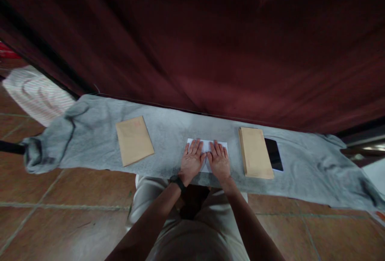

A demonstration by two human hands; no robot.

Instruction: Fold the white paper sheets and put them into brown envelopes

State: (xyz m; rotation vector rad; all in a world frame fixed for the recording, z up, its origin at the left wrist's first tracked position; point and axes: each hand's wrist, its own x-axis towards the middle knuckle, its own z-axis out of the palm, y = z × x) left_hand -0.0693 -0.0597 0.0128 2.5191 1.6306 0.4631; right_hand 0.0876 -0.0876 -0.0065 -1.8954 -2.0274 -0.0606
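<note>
A sheet of white paper [206,167] lies on the grey cloth in front of me, mostly covered by my hands. My left hand [191,160] rests flat on its left part, fingers stretched out and pointing away from me. Flat on the right part is my right hand [219,160], its fingers also extended. The two thumbs nearly meet in the middle. To the left lies a single brown envelope [135,140], slightly turned. On the right sits a stack of brown envelopes [257,152], partly over a dark-screened phone [273,154].
A grey cloth [168,132] covers the long narrow surface, bunched at both ends. Behind it hangs a dark red curtain [210,52]. Striped fabric [39,94] lies at the far left. Below is a tiled floor [90,221].
</note>
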